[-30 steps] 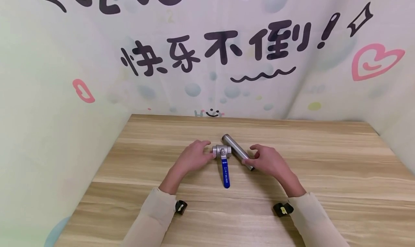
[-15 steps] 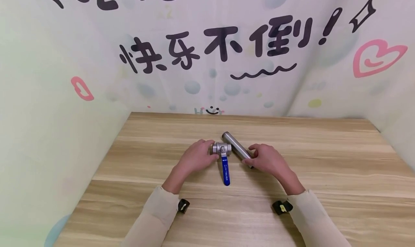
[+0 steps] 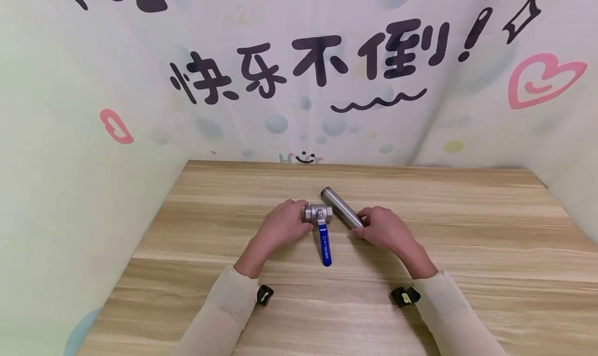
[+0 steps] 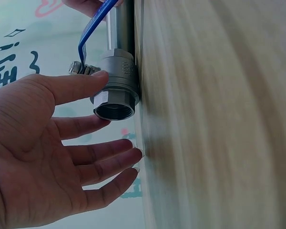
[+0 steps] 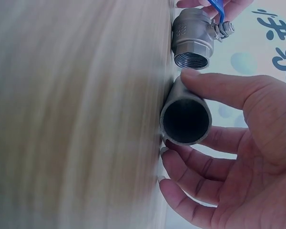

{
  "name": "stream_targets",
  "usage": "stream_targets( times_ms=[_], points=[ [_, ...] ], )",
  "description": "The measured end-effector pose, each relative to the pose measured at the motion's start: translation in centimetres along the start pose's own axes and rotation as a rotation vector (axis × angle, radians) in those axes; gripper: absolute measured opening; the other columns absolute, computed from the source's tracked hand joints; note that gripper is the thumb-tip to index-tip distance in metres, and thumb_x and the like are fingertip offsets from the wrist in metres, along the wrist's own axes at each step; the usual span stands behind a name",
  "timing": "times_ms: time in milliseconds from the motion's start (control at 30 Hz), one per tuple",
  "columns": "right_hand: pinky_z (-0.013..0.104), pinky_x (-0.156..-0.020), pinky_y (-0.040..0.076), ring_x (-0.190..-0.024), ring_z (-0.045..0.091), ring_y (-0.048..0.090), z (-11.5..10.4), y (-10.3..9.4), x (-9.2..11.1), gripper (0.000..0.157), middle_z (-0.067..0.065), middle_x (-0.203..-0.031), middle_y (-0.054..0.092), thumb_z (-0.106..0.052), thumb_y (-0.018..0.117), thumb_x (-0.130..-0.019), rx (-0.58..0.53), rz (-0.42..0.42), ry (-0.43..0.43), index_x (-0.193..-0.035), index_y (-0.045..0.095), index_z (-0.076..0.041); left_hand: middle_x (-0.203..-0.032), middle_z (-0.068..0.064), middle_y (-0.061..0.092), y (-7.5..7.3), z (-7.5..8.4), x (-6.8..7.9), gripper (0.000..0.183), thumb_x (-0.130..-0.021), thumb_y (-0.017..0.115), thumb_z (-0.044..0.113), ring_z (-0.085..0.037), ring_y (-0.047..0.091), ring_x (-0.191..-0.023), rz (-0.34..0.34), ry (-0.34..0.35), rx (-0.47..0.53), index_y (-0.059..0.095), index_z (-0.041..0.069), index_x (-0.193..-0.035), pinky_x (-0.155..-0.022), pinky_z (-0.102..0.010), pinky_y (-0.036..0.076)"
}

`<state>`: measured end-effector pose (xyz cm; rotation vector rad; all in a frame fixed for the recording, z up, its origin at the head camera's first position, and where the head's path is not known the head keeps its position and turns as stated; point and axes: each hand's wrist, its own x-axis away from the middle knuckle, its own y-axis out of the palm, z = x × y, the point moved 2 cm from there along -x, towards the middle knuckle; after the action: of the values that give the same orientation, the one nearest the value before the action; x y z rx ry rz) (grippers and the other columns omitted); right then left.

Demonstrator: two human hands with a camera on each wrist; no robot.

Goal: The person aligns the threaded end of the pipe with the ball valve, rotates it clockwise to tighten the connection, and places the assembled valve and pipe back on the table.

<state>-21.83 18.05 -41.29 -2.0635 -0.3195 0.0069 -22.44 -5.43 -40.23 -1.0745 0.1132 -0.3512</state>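
Note:
A steel ball valve with a blue lever handle lies mid-table, its lever toward the person. The left hand pinches the valve's left end between thumb and index finger; its other fingers are spread beside it in the left wrist view. Right of the valve, a grey metal pipe lies slanted, its far end to the left. At the pipe's near end the right hand grips it, thumb on one side and fingers on the other. Facing the right wrist camera are the pipe's hollow end and the valve's threaded opening.
The wood-grain table meets a white printed cloth backdrop at its far edge. Both forearms have light sleeves, with a black wrist camera at the left cuff and another black camera at the right.
The left hand has closed in on the valve's left end. Fingers of the right hand have come in around the pipe's near end, covering more of it. Valve and pipe stay about where they were.

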Motion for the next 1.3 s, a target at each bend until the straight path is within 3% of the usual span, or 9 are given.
stream_targets(
  times_ms=[267,567,733,933,1033,1300],
  points=[
    [0.027,-0.057,0.042,-0.067,0.016,0.054,0.01,0.12,0.02,0.034,0.006,-0.084,0.066,-0.024,0.074,-0.083,0.024,0.012,0.009,-0.108,0.068,-0.003,-0.093,-0.003,0.061,-0.14,-0.03,-0.06,0.043,-0.085,0.075,0.029,-0.017,0.053,-0.078,0.006,-0.007,0.015,0.062,0.005,-0.118,-0.068,-0.031,0.046],
    [0.028,-0.058,0.042,-0.068,0.017,0.054,0.03,0.18,0.0,0.035,0.007,-0.086,0.066,-0.024,0.074,-0.084,0.027,0.013,0.023,-0.11,0.067,-0.002,-0.087,-0.003,0.058,-0.19,-0.04,-0.06,0.039,-0.082,0.078,0.034,-0.019,0.052,-0.075,0.002,-0.031,0.049,0.06,0.006,-0.103,-0.065,-0.03,0.043],
    [0.027,-0.058,0.042,-0.068,0.017,0.054,-0.01,0.16,-0.02,0.034,0.007,-0.086,0.065,-0.024,0.073,-0.084,0.03,0.011,0.028,-0.11,0.067,-0.002,-0.087,-0.003,0.058,-0.12,-0.1,-0.13,0.042,-0.082,0.077,0.035,-0.019,0.051,-0.076,-0.006,-0.02,0.033,0.062,0.006,-0.108,-0.065,-0.03,0.042],
    [0.027,-0.056,0.042,-0.066,0.017,0.053,-0.06,0.09,0.05,0.033,0.006,-0.083,0.064,-0.022,0.073,-0.084,0.042,0.03,0.029,-0.109,0.067,-0.001,-0.08,0.0,0.06,-0.13,-0.05,-0.19,0.04,-0.084,0.075,0.035,-0.017,0.05,-0.073,-0.01,0.058,-0.046,0.066,0.009,-0.114,-0.063,-0.03,0.041],
    [0.027,-0.055,0.042,-0.065,0.016,0.054,-0.07,-0.02,0.14,0.033,0.007,-0.082,0.064,-0.022,0.072,-0.084,0.05,0.041,0.031,-0.109,0.068,-0.001,-0.075,0.002,0.058,-0.11,-0.02,-0.17,0.034,-0.083,0.076,0.033,-0.016,0.05,-0.069,-0.011,0.07,-0.044,0.069,0.01,-0.107,-0.06,-0.029,0.04],
    [0.027,-0.055,0.044,-0.067,0.017,0.056,0.08,-0.55,0.27,0.034,0.009,-0.086,0.067,-0.023,0.073,-0.083,0.028,0.044,0.048,-0.109,0.069,-0.001,-0.069,0.001,0.058,-0.16,0.02,0.0,0.018,-0.077,0.079,0.026,-0.015,0.049,-0.062,0.001,0.016,0.024,0.067,0.012,-0.079,-0.055,-0.028,0.041]
  ],
)
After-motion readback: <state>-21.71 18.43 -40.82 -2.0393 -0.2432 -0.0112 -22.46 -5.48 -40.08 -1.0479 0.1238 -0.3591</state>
